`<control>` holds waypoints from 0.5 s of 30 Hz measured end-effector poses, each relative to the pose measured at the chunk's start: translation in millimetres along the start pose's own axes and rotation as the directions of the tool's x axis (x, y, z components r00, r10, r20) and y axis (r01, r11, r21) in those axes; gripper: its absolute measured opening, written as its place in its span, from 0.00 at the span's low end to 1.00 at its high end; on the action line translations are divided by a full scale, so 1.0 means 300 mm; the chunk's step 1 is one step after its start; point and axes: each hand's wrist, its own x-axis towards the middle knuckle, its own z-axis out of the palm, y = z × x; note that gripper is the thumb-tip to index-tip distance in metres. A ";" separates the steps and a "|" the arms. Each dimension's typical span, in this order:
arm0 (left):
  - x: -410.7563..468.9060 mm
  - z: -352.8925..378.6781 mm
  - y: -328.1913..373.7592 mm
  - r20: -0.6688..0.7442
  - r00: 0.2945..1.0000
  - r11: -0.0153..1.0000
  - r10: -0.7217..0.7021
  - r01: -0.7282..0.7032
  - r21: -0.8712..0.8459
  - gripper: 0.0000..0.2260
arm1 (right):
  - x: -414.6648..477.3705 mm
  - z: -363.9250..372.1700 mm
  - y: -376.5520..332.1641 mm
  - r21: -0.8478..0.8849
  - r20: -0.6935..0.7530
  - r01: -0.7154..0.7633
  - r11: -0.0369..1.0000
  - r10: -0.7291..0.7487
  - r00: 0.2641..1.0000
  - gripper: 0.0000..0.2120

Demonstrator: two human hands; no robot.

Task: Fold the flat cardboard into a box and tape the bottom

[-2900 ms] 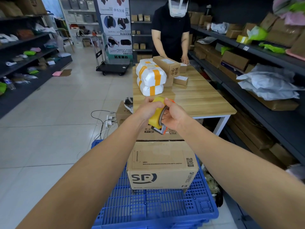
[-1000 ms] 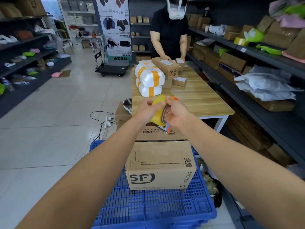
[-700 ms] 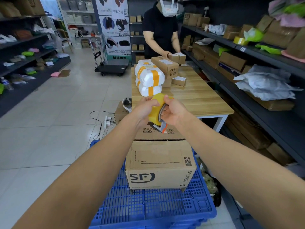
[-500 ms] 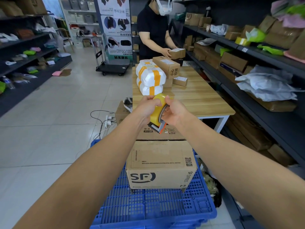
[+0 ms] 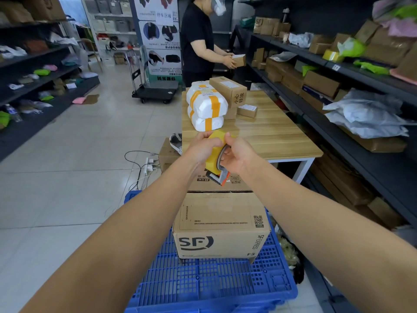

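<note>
A folded brown cardboard box (image 5: 220, 224) marked SF stands on a blue plastic pallet (image 5: 209, 281) below my arms. Held out in front of me, above the box's far edge, is a yellow tape dispenser (image 5: 215, 158) with a grey and orange frame. My left hand (image 5: 200, 147) grips the yellow roll from the left. My right hand (image 5: 237, 153) holds the dispenser from the right, fingers curled at the roll's side. Both hands are well above the box and do not touch it.
A wooden table (image 5: 266, 132) just beyond carries white taped parcels (image 5: 207, 105) and small cartons. Another person (image 5: 198, 39) stands at its far end holding a small box. Dark shelves (image 5: 352, 86) full of parcels line the right; more shelves (image 5: 33, 71) run along the left. Cables (image 5: 144, 163) lie on the floor.
My hands keep working the tape dispenser in nearly the same spot, shifting slightly. The person at the table's far end has picked up a small box and turned toward the right shelves.
</note>
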 end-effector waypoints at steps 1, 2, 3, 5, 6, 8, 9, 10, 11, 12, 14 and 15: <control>-0.001 0.000 -0.002 0.007 1.000 1.000 -0.001 0.001 -0.007 0.16 | 0.002 0.000 0.002 0.005 -0.001 -0.001 1.000 0.001 1.000 0.14; -0.003 -0.001 -0.004 0.014 1.000 1.000 0.003 -0.003 -0.013 0.15 | 0.005 -0.001 0.003 0.011 0.000 0.001 1.000 -0.001 1.000 0.13; -0.005 -0.001 -0.006 0.017 1.000 1.000 0.007 -0.006 -0.015 0.15 | 0.006 -0.001 0.004 0.013 0.000 0.001 1.000 -0.001 1.000 0.12; -0.010 0.000 -0.007 0.017 1.000 1.000 0.008 -0.008 -0.007 0.15 | 0.006 -0.001 0.004 0.011 -0.005 -0.003 1.000 0.003 1.000 0.12; -0.010 0.001 -0.007 0.014 1.000 1.000 0.008 -0.008 0.002 0.16 | 0.006 -0.002 0.004 0.012 -0.006 -0.002 1.000 0.002 1.000 0.12; -0.006 0.003 -0.008 0.000 1.000 1.000 0.007 -0.007 0.025 0.16 | 0.006 -0.005 0.002 0.022 0.000 -0.011 1.000 0.011 1.000 0.13; -0.003 0.006 -0.007 -0.009 1.000 0.999 0.004 -0.004 0.034 0.16 | 0.004 -0.006 0.001 0.032 0.005 -0.015 0.999 0.015 1.000 0.13; -0.001 0.007 -0.006 -0.020 1.000 0.999 0.001 -0.001 0.035 0.16 | 0.003 -0.006 0.000 0.043 0.008 -0.016 0.999 0.016 1.000 0.13; 0.000 0.009 -0.005 -0.028 1.000 0.999 0.000 0.001 0.040 0.16 | 0.001 -0.005 0.000 0.053 0.009 -0.019 0.998 0.018 1.000 0.13; 0.002 0.011 -0.004 -0.033 0.999 0.999 0.003 -0.001 0.046 0.17 | 0.002 -0.006 0.000 0.062 0.008 -0.020 0.998 0.020 1.000 0.14; 0.009 0.014 -0.008 -0.033 0.999 0.998 0.013 -0.011 0.056 0.18 | -0.001 -0.010 -0.002 0.068 0.006 -0.019 0.998 0.019 1.000 0.14; 0.008 0.017 -0.010 -0.032 0.999 0.998 0.017 -0.015 0.061 0.18 | -0.001 -0.014 -0.002 0.072 0.003 -0.020 0.997 0.020 1.000 0.15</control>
